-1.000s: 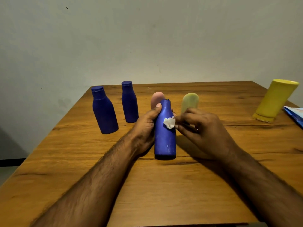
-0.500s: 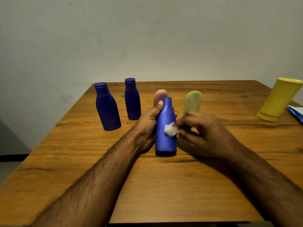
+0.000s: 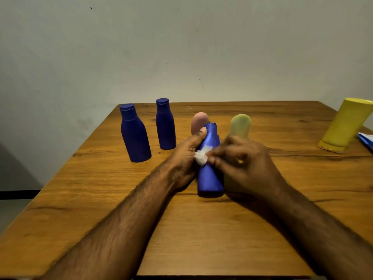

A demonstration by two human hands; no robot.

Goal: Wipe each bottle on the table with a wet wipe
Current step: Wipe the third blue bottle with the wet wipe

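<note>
left hand (image 3: 184, 158) grips blue bottle (image 3: 210, 174) upright at table (image 3: 181, 229) centre, right hand (image 3: 242, 164) fingers pinch wet wipe (image 3: 201, 157) on its front; best keep base planted, rub top to bottom, rotate bottle

A brown wood-grain desk (image 3: 201, 235) stands against a plain grey wall (image 3: 181, 47); a blue-and-white packet (image 3: 366, 141) lies at its right edge.
</note>
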